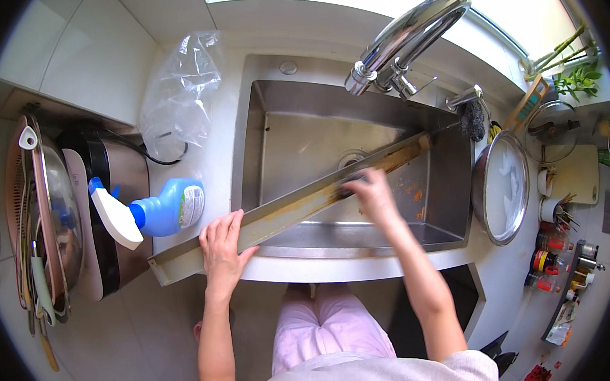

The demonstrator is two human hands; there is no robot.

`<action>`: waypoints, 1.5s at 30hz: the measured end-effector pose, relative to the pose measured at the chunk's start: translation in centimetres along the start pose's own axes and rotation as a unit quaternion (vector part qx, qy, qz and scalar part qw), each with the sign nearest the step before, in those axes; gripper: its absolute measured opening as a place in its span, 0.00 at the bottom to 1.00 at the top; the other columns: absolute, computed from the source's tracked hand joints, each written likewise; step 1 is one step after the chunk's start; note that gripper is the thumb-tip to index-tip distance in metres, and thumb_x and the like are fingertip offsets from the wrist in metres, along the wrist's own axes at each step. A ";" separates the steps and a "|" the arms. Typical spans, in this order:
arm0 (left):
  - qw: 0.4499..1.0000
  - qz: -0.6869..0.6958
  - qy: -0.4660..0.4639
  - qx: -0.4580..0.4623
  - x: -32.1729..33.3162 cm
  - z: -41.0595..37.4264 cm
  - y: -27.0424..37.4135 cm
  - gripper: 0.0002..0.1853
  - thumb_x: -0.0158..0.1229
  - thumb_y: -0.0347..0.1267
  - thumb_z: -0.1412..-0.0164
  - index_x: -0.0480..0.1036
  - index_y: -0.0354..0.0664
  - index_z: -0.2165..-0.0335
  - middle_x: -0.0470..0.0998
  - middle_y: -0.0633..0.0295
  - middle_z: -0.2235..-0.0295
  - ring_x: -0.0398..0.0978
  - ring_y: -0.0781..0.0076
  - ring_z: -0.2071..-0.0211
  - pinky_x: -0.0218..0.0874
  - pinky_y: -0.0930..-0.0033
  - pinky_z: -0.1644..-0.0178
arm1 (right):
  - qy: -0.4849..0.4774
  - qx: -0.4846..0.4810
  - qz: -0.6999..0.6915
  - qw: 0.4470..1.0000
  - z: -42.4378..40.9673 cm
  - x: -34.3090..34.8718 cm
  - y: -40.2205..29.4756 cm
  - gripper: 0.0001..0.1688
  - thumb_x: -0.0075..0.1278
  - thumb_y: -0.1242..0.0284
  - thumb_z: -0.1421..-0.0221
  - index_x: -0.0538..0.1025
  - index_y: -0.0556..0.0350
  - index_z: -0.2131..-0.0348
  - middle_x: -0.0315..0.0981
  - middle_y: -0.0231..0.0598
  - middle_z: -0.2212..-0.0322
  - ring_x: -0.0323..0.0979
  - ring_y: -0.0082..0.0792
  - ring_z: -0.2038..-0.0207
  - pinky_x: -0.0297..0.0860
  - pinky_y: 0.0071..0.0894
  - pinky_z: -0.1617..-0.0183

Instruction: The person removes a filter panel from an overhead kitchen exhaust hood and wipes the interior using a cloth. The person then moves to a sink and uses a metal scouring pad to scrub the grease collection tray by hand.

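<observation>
A long metal tray or channel (285,212) lies slantwise across the stainless steel sink (312,132), its left end resting past the front counter edge. Yellow-brown grime coats its inside, heaviest towards the right end. My left hand (224,248) presses on the channel's near part, fingers over its far wall and thumb spread inside. In my right hand (373,194) is a dark scouring pad (352,185), held against the soiled middle of the channel; the hand is blurred. Orange-brown bits stick to the sink's right floor. The drain is partly covered by the channel.
A chrome faucet (410,32) arches over the sink's back. Left of the sink stand a blue spray bottle (167,207) and a clear plastic bag (181,93). To the right are a metal basin (504,189) and a dark scrubber (472,121) hanging from a holder.
</observation>
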State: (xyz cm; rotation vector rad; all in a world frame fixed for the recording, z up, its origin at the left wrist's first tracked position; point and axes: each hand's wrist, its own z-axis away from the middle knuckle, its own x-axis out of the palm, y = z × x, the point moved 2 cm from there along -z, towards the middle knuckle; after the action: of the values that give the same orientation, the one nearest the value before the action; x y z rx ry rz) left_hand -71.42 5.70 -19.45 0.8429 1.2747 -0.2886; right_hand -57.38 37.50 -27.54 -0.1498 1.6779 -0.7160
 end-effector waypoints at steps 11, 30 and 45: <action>1.000 0.005 -0.002 0.003 0.2 -0.1 -0.1 0.50 0.78 0.32 0.67 0.67 0.44 0.41 0.71 0.61 0.47 0.66 0.59 0.43 0.49 0.52 0.36 | 0.017 -0.058 0.121 0.991 1.4 2.0 2.4 0.17 0.56 0.79 0.57 0.85 0.46 0.64 0.74 0.43 0.56 0.70 0.47 0.52 0.72 0.45 0.50; 1.000 0.009 0.000 0.005 0.4 0.1 -0.2 0.49 0.78 0.32 0.66 0.68 0.43 0.41 0.71 0.61 0.48 0.66 0.60 0.43 0.49 0.53 0.37 | 0.021 -0.031 0.169 0.985 1.0 2.9 0.7 0.17 0.56 0.76 0.52 0.84 0.48 0.59 0.72 0.47 0.56 0.70 0.46 0.54 0.71 0.45 0.52; 1.000 -0.002 0.002 -0.002 0.3 0.3 -0.4 0.50 0.78 0.32 0.67 0.68 0.44 0.41 0.71 0.60 0.48 0.66 0.58 0.43 0.48 0.52 0.36 | -0.024 -0.062 0.272 0.960 1.5 5.6 -3.3 0.14 0.57 0.74 0.53 0.81 0.53 0.62 0.69 0.47 0.58 0.69 0.48 0.54 0.69 0.45 0.60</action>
State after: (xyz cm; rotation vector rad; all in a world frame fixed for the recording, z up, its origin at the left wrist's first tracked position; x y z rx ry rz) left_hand -71.36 5.32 -19.89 0.8382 1.2804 -0.2886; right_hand -58.36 31.63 -30.62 0.2012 1.6132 -0.1920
